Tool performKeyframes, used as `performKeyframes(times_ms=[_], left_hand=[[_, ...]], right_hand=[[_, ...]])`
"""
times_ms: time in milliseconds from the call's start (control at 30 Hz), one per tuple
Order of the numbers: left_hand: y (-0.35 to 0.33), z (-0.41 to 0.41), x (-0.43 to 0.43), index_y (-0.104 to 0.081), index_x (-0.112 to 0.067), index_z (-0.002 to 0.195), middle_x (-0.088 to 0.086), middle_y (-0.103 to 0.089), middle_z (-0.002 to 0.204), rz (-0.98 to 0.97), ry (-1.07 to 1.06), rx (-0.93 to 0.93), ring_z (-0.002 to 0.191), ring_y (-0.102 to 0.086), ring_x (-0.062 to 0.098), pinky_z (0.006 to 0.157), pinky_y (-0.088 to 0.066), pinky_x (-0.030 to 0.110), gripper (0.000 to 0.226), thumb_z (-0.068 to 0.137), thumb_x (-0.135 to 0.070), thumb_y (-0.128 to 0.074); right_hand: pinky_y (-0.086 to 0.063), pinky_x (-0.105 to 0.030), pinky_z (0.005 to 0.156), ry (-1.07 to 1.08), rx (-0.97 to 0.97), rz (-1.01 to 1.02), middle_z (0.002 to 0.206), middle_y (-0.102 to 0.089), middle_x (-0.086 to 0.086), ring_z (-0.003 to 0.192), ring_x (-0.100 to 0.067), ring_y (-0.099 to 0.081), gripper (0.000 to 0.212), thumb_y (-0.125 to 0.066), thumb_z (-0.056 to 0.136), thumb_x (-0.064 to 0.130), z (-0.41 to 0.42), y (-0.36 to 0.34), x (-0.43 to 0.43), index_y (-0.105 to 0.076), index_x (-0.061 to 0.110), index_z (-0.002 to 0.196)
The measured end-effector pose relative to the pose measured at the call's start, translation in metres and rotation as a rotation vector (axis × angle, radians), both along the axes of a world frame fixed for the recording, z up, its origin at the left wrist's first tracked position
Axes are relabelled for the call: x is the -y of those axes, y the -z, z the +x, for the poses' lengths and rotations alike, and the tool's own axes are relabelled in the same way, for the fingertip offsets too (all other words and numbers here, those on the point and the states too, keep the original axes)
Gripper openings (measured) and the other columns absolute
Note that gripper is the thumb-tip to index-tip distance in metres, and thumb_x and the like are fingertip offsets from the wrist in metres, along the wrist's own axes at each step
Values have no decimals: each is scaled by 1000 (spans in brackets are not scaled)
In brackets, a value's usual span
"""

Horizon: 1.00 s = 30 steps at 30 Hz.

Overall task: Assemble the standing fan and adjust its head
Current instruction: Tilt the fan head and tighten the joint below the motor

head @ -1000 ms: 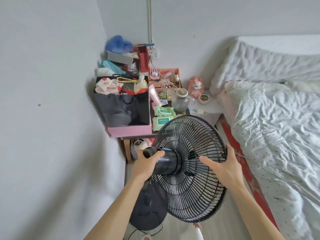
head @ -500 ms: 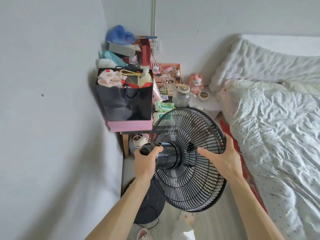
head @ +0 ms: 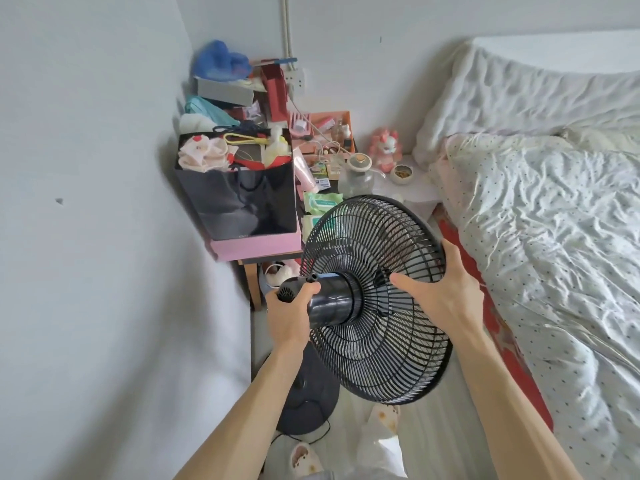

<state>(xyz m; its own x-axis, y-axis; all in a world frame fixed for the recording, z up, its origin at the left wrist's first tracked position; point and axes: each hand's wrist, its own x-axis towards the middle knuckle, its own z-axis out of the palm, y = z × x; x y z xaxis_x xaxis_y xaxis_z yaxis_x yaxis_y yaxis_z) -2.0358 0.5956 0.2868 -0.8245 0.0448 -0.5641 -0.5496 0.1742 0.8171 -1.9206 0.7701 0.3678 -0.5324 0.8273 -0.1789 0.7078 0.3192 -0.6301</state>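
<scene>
In the head view, the left hand (head: 290,315) clasped the smooth black motor housing (head: 334,303) and the right hand (head: 446,294) curled over the rim of the round wire grille (head: 381,362). The fan stood on its disc base (head: 306,401) between counter (head: 273,260) and bed (head: 536,220). Tilting would go best slowly, with both hands together, loading the stiff rim rather than the thin ribs; the neck joint was hidden, perhaps still loose.

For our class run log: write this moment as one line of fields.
step: adjust fan head | left hand: grips motor housing | right hand: holds grille rim | base: on floor
</scene>
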Motion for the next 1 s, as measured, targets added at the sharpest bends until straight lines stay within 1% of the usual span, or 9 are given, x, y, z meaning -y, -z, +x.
performKeyframes(times_ms=[67,133,233,300,400,567,700,800,1000], left_hand=[[4,0,-2,-49,-17,122,-2,-63,105,0,-4,-12,99,-63,23,92,-54,40,57,77,-35,-79],[6,0,-2,-49,-17,122,-3,-63,103,14,2,-12,99,-64,24,92,-55,41,57,77,-34,-79],[6,1,-1,-50,-15,122,0,-64,104,49,-11,-18,97,-65,24,91,-56,43,64,70,-38,-81],[6,0,2,-51,-13,124,3,-65,108,77,-21,-16,96,-65,23,87,-57,41,69,67,-39,-81],[8,-1,8,-50,-13,125,6,-64,111,111,-36,-17,94,-64,22,80,-56,35,58,77,-29,-79],[6,0,13,-51,-12,123,0,-63,101,143,-53,-21,86,-63,17,76,-54,31,53,79,-26,-78],[5,4,14,-55,-11,117,0,-63,89,224,-55,10,68,-60,13,59,-49,27,39,84,-22,-73],[5,6,13,-55,-9,117,3,-62,93,284,-65,27,77,-59,16,67,-48,27,36,86,-20,-70],[8,8,14,-55,-6,121,2,-62,95,291,-38,-17,84,-60,19,71,-49,27,39,87,-21,-70]], right_hand=[[-45,-46,101,3,-6,8,132,-62,0,118,-29,-59,95,-79,71,60,2,0,1,-31,36,149],[-46,-47,101,3,-8,28,131,-62,0,117,-28,-59,95,-79,71,60,3,0,2,-31,36,148],[-46,-48,101,1,6,60,131,-63,-1,116,-29,-60,96,-78,71,61,4,0,6,-29,36,149],[-47,-48,99,3,7,73,130,-63,0,115,-29,-60,96,-78,70,62,3,-1,9,-29,37,148],[-47,-49,99,-5,2,94,130,-63,0,116,-30,-60,94,-78,70,63,1,-3,14,-30,38,147],[-46,-50,100,-11,2,120,133,-63,-1,118,-32,-60,95,-76,70,65,0,-5,23,-28,38,148],[-47,-47,95,-40,10,194,131,-63,0,115,-34,-61,92,-76,71,62,-1,-20,27,-29,39,147],[-48,-47,93,-72,24,220,129,-63,-1,113,-36,-61,91,-76,71,63,-4,-32,23,-30,40,146],[-47,-49,97,-70,37,195,135,-60,0,118,-35,-59,95,-74,70,68,1,-29,20,-26,41,147]])
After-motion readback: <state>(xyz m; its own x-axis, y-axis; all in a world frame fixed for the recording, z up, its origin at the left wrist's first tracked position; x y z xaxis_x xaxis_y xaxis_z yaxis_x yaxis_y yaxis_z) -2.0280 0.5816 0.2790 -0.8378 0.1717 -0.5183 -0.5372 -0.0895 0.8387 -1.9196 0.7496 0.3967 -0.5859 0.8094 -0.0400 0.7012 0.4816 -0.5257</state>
